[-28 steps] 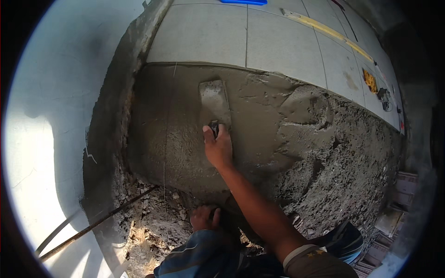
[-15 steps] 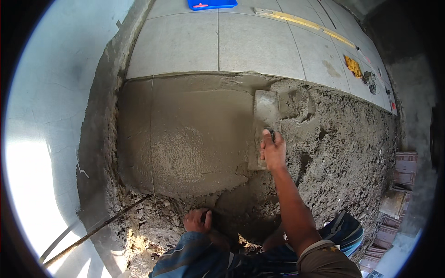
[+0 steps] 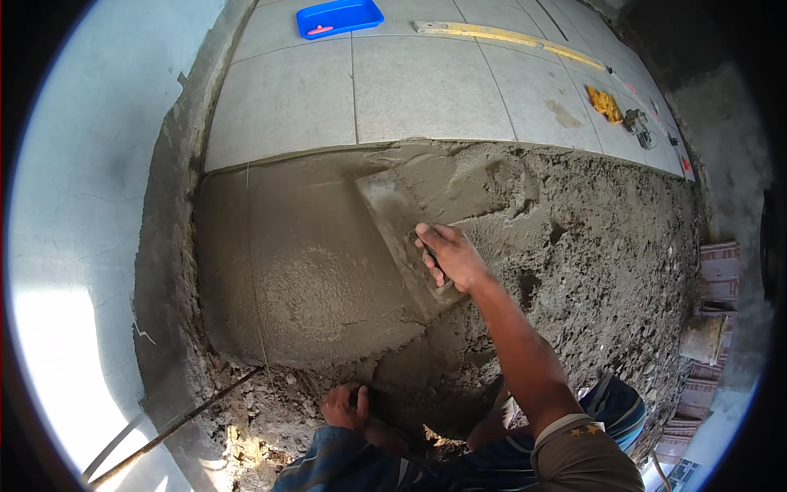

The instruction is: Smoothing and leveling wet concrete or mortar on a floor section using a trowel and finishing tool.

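Observation:
My right hand grips the dark handle of a rectangular plastering trowel. Its flat blade lies tilted across wet mortar, at the right edge of the smoothed patch. Right of the blade, the mortar is rough and lumpy. Close to my left knee, my left hand is closed with its fingers curled. Something dark shows beside its thumb, too small to name. A thin string runs over the smooth mortar on the left.
Grey floor tiles border the mortar at the far side, carrying a blue tray, a yellow straightedge and a yellow cloth. A thin rod leans at lower left. Stacked boxes line the right wall.
My right hand has moved left with the trowel, whose blade has turned from upright to slanting, its far end leftward. The whole view has shifted a little. My left hand stays by the knee.

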A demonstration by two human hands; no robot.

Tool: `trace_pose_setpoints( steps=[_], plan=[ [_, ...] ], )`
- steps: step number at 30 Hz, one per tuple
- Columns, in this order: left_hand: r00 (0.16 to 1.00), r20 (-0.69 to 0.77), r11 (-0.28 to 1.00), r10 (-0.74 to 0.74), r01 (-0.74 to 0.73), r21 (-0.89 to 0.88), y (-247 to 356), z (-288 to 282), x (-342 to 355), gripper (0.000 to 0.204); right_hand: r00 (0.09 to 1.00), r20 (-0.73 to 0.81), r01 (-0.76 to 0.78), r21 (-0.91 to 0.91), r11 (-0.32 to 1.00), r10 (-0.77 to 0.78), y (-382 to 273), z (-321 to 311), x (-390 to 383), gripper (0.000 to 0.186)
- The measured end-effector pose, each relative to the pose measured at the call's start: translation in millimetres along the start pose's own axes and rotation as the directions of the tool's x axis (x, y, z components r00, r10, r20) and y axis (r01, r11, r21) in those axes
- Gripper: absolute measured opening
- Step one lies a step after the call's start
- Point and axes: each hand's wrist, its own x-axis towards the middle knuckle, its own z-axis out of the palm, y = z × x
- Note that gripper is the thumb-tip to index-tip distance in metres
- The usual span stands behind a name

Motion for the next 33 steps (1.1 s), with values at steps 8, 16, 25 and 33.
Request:
trace_pose_setpoints(
  steps=[8,16,25,33],
  plan=[
    [0.999,-0.033,1.0,-0.01,0.011,0.02,0,4,-2,0.015,0.773,0.235,0.424,-0.882,0.205,-0.59,-62,-34,78,0.056],
    [0.999,-0.045,0.998,0.011,-0.009,0.06,4,4,0,0.014,0.975,0.218,0.215,-0.84,0.498,-0.052,-163,-62,121,0.043],
    [0.998,0.013,0.994,-0.058,0.057,0.093,-2,8,-3,0.012,0.981,0.152,0.19,-0.891,0.412,-0.124,-212,-155,129,0.041],
    [0.998,0.016,0.996,-0.063,0.062,0.063,0,7,-3,0.013,0.984,-0.092,-0.026,-0.921,0.388,-0.154,-185,-268,101,0.046]
  ],
)
